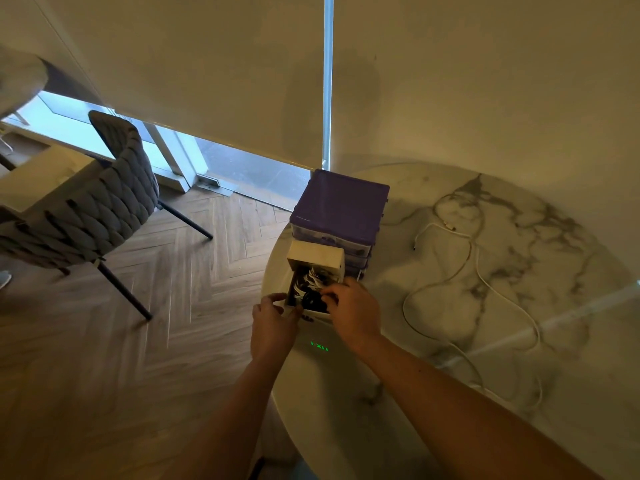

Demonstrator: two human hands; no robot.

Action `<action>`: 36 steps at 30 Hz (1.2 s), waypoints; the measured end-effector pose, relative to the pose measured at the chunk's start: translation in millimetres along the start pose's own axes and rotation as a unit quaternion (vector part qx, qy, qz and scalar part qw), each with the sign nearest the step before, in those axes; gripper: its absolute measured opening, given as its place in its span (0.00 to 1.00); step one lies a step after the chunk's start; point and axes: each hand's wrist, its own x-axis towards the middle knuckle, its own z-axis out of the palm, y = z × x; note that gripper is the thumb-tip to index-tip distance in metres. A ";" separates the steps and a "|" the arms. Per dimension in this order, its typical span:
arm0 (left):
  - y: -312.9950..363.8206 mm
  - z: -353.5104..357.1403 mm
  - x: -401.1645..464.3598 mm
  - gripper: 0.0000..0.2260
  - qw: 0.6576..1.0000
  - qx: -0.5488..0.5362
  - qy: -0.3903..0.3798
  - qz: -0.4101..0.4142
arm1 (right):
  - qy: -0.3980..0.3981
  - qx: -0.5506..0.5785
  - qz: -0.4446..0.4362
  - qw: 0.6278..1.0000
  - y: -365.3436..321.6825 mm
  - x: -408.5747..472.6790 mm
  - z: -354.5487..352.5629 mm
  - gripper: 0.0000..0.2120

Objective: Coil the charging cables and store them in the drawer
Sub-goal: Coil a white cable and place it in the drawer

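Note:
A purple drawer unit (pixel 341 206) stands at the left edge of a round marble table (pixel 519 237). One pale drawer (pixel 313 259) is pulled out toward me. Inside it lie a white coiled cable (pixel 313 277) and a black coiled cable (pixel 311 301). My left hand (pixel 273 323) grips the drawer's front left corner. My right hand (pixel 353 311) reaches into the drawer, its curled fingers on the black coil. A long white cable (pixel 481 271) lies loose and uncoiled across the table to the right.
A grey woven chair (pixel 104 206) stands on the herringbone wood floor to the left. Roller blinds and a window frame rise behind the table. A green light reflection (pixel 319 347) shows on the tabletop near me.

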 end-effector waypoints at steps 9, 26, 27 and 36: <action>0.7 2.4 -4.8 0.18 1.000 0.022 0.017 0.003 | 0.008 0.107 0.063 0.992 24.1 -20.2 -21.6 0.09; 37.8 103.3 -80.2 0.11 0.916 0.225 -0.236 0.235 | 0.064 0.085 0.269 0.957 143.9 -115.0 -84.8 0.06; 36.4 107.2 -83.2 0.11 0.907 0.233 -0.261 0.232 | 0.068 0.077 0.278 0.955 149.9 -122.1 -87.8 0.07; 23.0 125.4 -97.4 0.12 0.845 0.305 -0.333 0.288 | 0.053 0.109 0.364 0.924 165.2 -165.3 -84.5 0.08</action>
